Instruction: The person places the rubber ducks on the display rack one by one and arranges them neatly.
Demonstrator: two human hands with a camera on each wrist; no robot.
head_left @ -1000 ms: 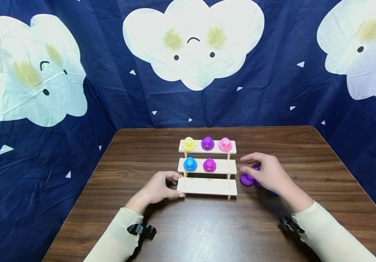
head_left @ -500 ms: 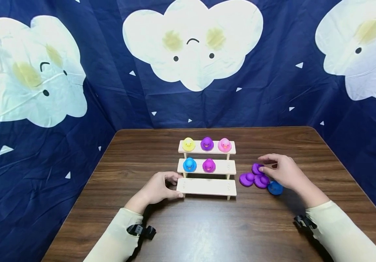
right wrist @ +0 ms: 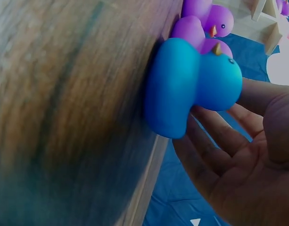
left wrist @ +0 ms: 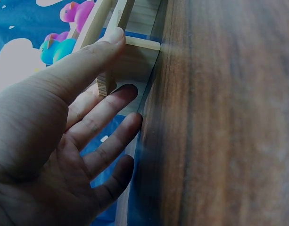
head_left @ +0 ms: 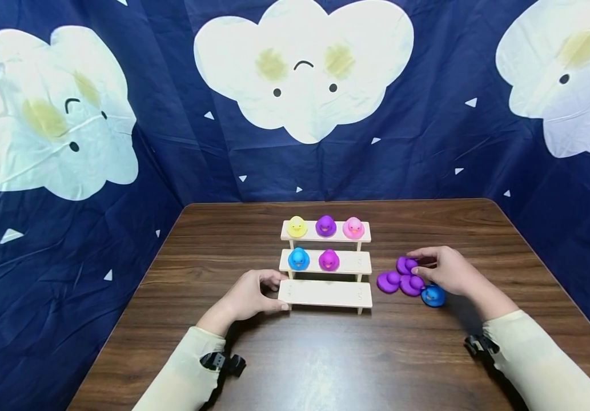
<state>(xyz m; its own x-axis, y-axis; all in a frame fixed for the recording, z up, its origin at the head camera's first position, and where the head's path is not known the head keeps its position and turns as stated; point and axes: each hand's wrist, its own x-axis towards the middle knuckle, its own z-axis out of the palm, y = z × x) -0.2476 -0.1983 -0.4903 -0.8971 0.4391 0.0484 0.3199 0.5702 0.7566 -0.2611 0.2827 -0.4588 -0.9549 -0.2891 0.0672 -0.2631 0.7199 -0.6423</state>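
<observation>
Table [head_left: 320, 359]: left hand [head_left: 245, 295] pinches stand [head_left: 325, 292]; right hand [head_left: 450, 273], hold unclear, crowding rear purple duck [head_left: 403, 264] centre-right, might bump blue duck [head_left: 433, 295].

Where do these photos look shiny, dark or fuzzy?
Head view: white glare on the tabletop near the bottom edge, dark shadow beside the right sleeve; left wrist view: dim overall, tabletop grain blurred at right; right wrist view: tabletop soft at left, blue duck fairly crisp.

Ducks [head_left: 298, 260]: nine
Rack [head_left: 325, 293]: one, with three tiers
Top tier [head_left: 340, 235]: one yellow duck [head_left: 297, 227], one purple duck [head_left: 326, 226], one pink duck [head_left: 353, 228]
Middle tier [head_left: 354, 261]: one blue duck [head_left: 298, 260], one magenta duck [head_left: 329, 260]
Bench [head_left: 223, 245]: three loose purple ducks [head_left: 389, 282], one loose blue duck [head_left: 433, 295]
Clouds [head_left: 302, 108]: three
</observation>
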